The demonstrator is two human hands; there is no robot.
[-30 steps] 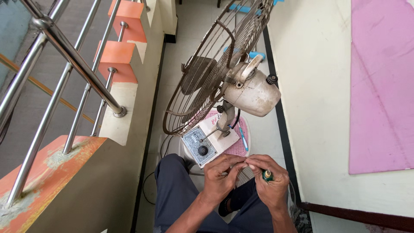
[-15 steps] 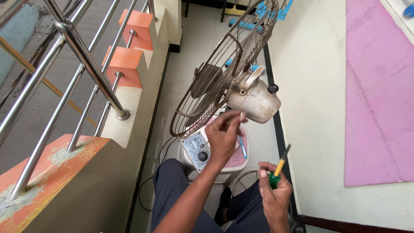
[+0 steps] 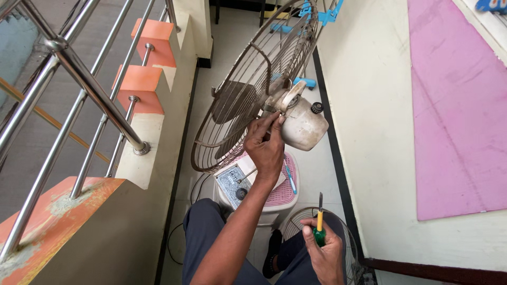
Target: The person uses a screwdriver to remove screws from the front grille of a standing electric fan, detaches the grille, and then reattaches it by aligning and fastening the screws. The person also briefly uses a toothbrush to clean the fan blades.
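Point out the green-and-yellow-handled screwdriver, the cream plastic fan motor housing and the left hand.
green-and-yellow-handled screwdriver (image 3: 319,224), head view, on its yellow collar above the fist.
cream plastic fan motor housing (image 3: 306,126), head view, on its rounded side.
left hand (image 3: 265,148), head view, on its back.

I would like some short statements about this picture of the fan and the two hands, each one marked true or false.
1. The left hand touches the fan's motor housing. True.
2. The right hand is empty. False: it holds a screwdriver with a green and yellow handle, tip pointing up.
3. The fan stands on a pink basket. True, as far as the view shows: its base with the control knob rests on top of it.
4. The fan's front grille is mounted over the blades. False: a separate round grille lies on the floor near the right hand.
5. A metal railing runs at the person's right. False: it is at the left.
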